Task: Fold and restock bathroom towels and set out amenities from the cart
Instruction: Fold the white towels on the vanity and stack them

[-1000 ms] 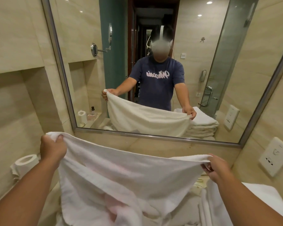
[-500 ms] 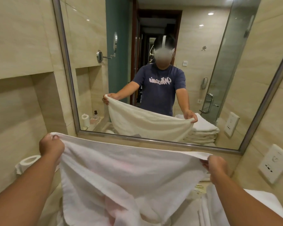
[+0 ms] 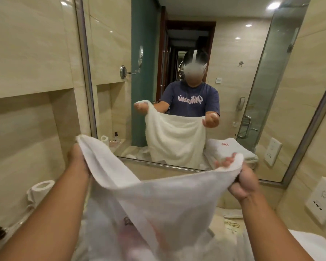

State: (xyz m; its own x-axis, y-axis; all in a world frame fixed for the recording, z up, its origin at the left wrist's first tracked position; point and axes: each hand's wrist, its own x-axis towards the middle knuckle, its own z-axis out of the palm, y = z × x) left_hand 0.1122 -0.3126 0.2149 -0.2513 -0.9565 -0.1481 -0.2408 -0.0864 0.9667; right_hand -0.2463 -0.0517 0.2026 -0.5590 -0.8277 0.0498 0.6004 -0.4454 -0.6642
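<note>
I hold a white towel spread in the air in front of the mirror. My left hand grips its upper left corner, raised high. My right hand grips the upper right corner, palm turned up, with the edge draped over the fingers. The towel hangs down between my arms and hides the counter below. A stack of folded white towels lies at the lower right, partly behind my right forearm; its reflection shows a red mark on top.
A toilet paper roll sits in the wall niche on the left. A small paper card lies on the counter by the wall. Wall sockets are on the right. The mirror reflects a glass shower door and an open doorway.
Both hands have lifted the towel's top edge and come closer together, so it hangs narrower. My right hand has turned palm up. The view has tilted upward.
</note>
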